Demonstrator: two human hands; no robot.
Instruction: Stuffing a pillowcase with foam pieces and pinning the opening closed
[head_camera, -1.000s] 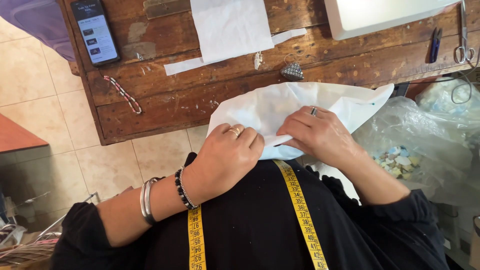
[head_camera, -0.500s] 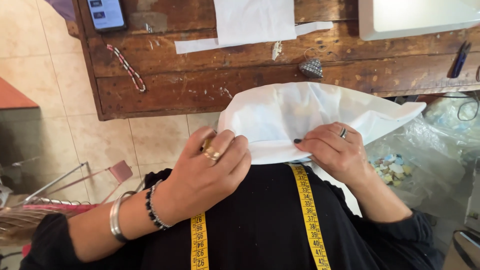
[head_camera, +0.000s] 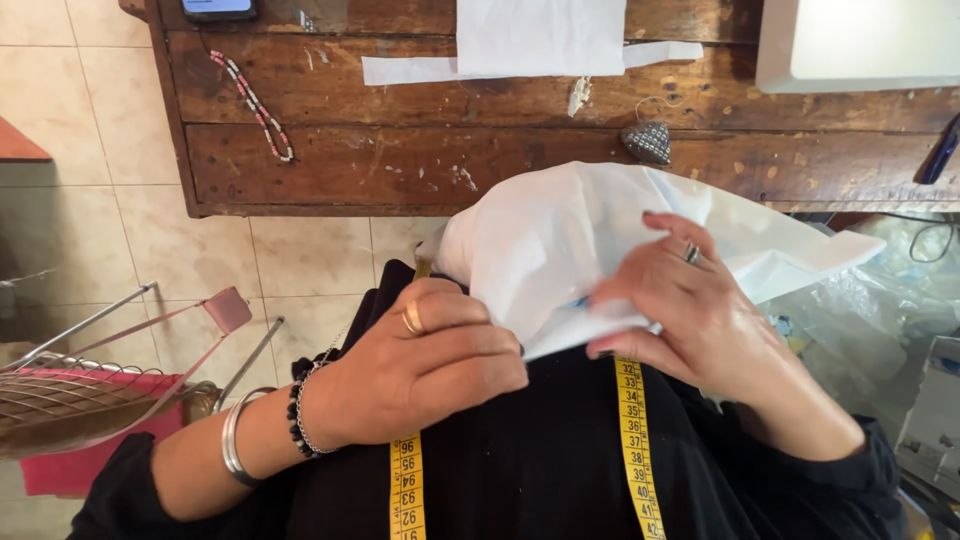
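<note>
The left hand is curling almost closed and is pressing the near edge of the white cloth against the black top. The right hand is half open, with its fingers bending over the folded edge of the cloth and the thumb seemingly under it, so it is pinching the fold.

I think the fold may be slipping out, because the cloth looks thin and smooth and each hand is holding only a small part of the edge. If one hand is letting go, the loose far part could drop to the floor, since it is hanging over the gap before the bench and not resting on it. The yellow tape around the neck may also be getting caught under the fold.

The cloth is lying between the two hands, in front of the chest, touching both. Its far corner is reaching toward the bench edge, near a small dark heart.
</note>
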